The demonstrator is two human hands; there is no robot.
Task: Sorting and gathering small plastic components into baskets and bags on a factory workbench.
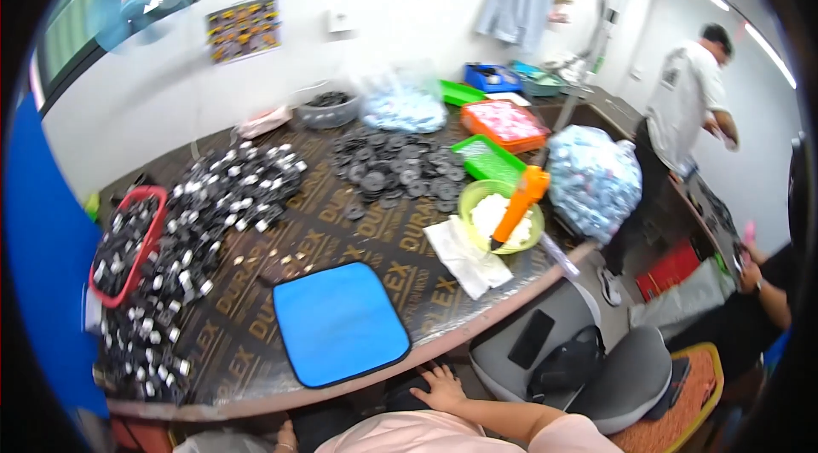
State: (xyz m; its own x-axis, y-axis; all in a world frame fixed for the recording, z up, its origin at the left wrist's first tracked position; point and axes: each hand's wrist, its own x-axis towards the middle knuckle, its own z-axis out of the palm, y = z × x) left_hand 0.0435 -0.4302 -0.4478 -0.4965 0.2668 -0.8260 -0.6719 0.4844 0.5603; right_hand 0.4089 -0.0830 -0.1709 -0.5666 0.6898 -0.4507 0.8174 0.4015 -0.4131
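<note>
My right hand (441, 386) rests on my dark-clothed thigh just below the table's front edge, fingers spread, holding nothing. Only a small part of my left hand (286, 436) shows at the lower edge, beside my other leg; its fingers cannot be made out. Nearest to both hands, a blue mat (341, 325) with black edging lies bare at the front of the table (247, 351). Right of it are a crumpled white cloth (467, 259) and a yellow-green bowl (465, 216) of white parts. An orange electric screwdriver (521, 201) hangs tip down over that bowl.
Small black-and-white parts (234, 189) are heaped at left, beside a red basket (158, 231). Black discs (396, 167) form a pile at the back. Trays and a big bag of bluish parts (594, 176) stand at right. A grey chair (545, 334) holds a phone. Two people are at right.
</note>
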